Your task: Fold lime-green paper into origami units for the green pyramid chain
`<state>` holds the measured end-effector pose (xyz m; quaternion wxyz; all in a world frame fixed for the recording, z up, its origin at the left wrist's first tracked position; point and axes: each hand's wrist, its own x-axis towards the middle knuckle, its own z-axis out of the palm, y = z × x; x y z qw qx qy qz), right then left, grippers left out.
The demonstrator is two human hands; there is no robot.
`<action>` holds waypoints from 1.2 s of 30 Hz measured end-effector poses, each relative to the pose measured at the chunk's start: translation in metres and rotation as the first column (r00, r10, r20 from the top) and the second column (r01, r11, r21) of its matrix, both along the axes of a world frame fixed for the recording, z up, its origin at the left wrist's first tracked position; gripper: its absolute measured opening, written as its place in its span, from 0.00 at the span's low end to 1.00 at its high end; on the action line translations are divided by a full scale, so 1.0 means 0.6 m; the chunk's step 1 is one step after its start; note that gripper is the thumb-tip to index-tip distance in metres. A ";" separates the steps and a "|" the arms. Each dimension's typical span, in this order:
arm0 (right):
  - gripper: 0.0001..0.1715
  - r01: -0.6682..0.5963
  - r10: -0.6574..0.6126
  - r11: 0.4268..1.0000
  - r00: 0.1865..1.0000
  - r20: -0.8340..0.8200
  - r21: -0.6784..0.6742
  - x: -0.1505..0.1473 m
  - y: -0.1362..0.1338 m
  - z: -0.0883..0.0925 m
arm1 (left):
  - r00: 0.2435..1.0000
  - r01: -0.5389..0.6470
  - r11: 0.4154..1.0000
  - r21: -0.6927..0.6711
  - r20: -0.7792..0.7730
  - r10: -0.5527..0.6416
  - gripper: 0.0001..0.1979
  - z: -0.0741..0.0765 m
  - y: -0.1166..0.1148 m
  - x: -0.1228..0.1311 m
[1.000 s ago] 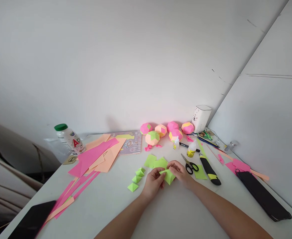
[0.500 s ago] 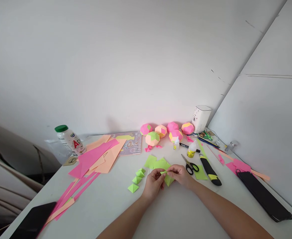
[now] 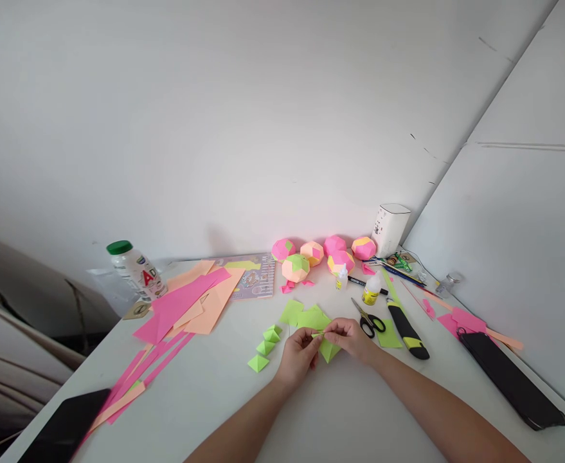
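Between my left hand (image 3: 300, 355) and my right hand (image 3: 350, 339) is a small piece of green paper (image 3: 317, 334), pinched at its edges by both. The fingers hide most of its shape. Flat green paper pieces (image 3: 311, 316) lie on the table just beyond the hands, and a green corner (image 3: 329, 351) shows beneath my right hand. Several small folded green paper pyramids (image 3: 265, 348) stand in a row to the left of my left hand. Black-handled scissors (image 3: 369, 320) lie to the right of my right hand, partly beside a green square (image 3: 389, 334).
Faceted paper balls (image 3: 295, 269) sit by the wall. Two glue bottles (image 3: 371, 289) and a box cutter (image 3: 408, 329) are on the right, with a black case (image 3: 511, 379) beyond. Pink and peach sheets (image 3: 180, 302), a white bottle (image 3: 135, 270) and a dark tablet (image 3: 63, 427) are left.
The green paper between my fingers has tilted and now shows as a thinner edge. Both hands stay in nearly the same place.
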<state>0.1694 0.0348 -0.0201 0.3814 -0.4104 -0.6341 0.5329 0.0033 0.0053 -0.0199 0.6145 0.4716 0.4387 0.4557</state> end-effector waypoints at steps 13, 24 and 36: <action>0.14 -0.015 0.015 1.000 1.000 0.000 -0.014 -0.001 -0.002 0.002 | 0.999 -0.035 0.999 -0.019 0.009 0.035 0.18 0.018 -0.005 0.001; 0.15 -0.009 0.009 1.000 1.000 0.016 -0.021 0.000 -0.001 0.004 | 0.995 -0.060 0.998 -0.022 0.078 0.061 0.12 0.020 -0.007 -0.002; 0.15 0.033 -0.034 0.998 0.999 -0.017 -0.052 -0.001 0.000 0.006 | 0.976 -0.157 0.987 -0.036 0.148 0.160 0.12 0.028 -0.007 -0.003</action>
